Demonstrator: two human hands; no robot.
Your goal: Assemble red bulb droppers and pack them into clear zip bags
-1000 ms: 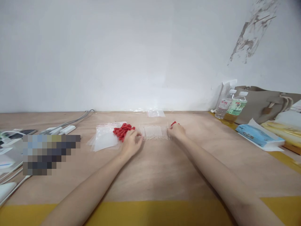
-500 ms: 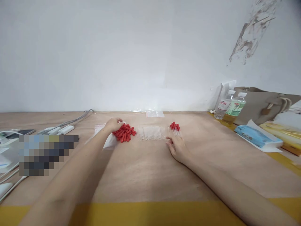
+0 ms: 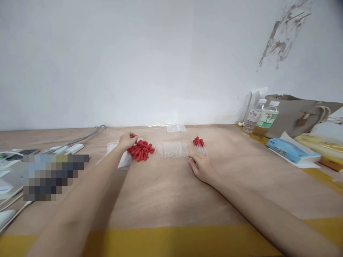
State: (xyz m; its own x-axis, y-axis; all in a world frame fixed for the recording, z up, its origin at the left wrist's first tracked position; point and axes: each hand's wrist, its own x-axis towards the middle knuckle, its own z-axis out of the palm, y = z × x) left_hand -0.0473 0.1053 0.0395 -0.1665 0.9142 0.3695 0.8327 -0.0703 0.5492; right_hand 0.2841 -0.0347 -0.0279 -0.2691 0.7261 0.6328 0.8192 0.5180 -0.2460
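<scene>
My left hand (image 3: 127,140) is at the far left edge of a pile of red rubber dropper bulbs (image 3: 140,150). Its fingers are closed, with a bit of red between them that looks like one bulb. A row of clear, thin dropper tubes (image 3: 171,150) lies side by side just right of the pile. At the right end of that row is my right hand (image 3: 203,167), fingers curled together at the end of what looks like a clear tube, mostly hidden. Beyond its knuckles lie several droppers with red bulbs fitted (image 3: 198,142).
A plastic bag (image 3: 124,161) lies under the left wrist, and a small zip bag (image 3: 175,128) by the wall. Cables and white chargers (image 3: 75,148) stand left. Two bottles (image 3: 265,119), a handbag (image 3: 292,116) and a blue tissue pack (image 3: 293,151) are at right.
My left hand has shifted slightly back and left at the edge of the red pile. My right hand has barely moved at the row's end. The whole view has shifted a little.
</scene>
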